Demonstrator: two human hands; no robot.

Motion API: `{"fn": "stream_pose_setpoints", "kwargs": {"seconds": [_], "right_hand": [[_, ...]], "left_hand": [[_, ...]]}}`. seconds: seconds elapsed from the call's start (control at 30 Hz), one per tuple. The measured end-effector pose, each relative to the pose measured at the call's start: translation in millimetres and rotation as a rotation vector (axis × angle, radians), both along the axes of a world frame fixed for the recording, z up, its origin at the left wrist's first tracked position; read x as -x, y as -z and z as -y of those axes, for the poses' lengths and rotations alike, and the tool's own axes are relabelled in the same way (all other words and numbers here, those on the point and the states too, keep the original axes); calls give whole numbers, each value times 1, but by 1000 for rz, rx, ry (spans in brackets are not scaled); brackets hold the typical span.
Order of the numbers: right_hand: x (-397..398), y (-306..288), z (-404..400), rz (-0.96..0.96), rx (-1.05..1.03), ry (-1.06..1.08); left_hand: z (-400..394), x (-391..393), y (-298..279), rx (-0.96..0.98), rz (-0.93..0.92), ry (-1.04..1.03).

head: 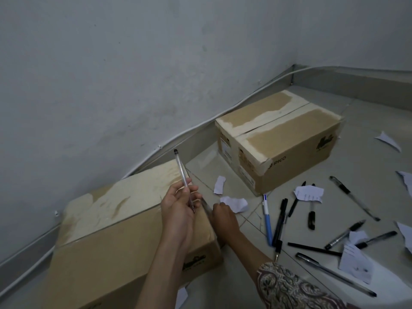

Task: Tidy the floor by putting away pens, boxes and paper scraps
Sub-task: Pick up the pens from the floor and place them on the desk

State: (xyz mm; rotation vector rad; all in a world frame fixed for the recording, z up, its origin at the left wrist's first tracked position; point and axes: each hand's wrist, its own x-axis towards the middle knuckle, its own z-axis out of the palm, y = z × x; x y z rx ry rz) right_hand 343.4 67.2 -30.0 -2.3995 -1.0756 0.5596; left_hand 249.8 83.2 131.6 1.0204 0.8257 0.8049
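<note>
1. Pen first: a clear plastic ballpoint pen [184, 181] stood tilted in the left hand [180, 206], fingers curled round its lower barrel, above the near brown cardboard box [124, 237].
2. Right hand [223, 217] reached down at that box's corner, fingers bent around a thin grey pen [206, 205] there, it seemed.
3. Plenty left: black pens [283, 221], a blue-and-white pen [267, 219] and white paper scraps [308, 193] lay strewn over the pale tiled floor [245, 275].
4. Far taped cardboard box [278, 139] sat closed near the wall [111, 63]; tidying had barely begun, by my reckoning.
</note>
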Motion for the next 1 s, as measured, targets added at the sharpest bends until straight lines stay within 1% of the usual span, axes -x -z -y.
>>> {"fn": "stream_pose_setpoints", "kwargs": {"seconds": [0.07,0.13,0.23,0.4,0.5,0.6,0.67,0.73,0.8,0.9,1.0], "right_hand": [[0,3,0,56,51,-32],[2,3,-1,115,61,-59],[2,0,-3,122,85,-67],[-5,-9,3,34,162,-29],[-11,-17,8,-26,225,-51],[-15,-20,18,-103,354,-104],[-18,-21,28,-149,372,-124],[-23,-25,40,-218,320,-140],[-30,-36,59,-265,195,-143],[-46,-59,92,-248,22,-122],[-66,-63,126,-304,-23,-6]], "left_hand": [[-2,3,2,25,-9,-3],[-4,6,2,54,-8,-7],[-5,7,1,92,5,-3],[-1,5,-2,97,14,52],[1,2,-4,90,13,84],[7,-4,-5,91,-7,110],[13,-8,-5,77,-41,146],[22,-16,-5,44,-82,199],[33,-27,-2,8,-144,266],[50,-43,11,-40,-241,372],[65,-55,30,-60,-314,431]]}}
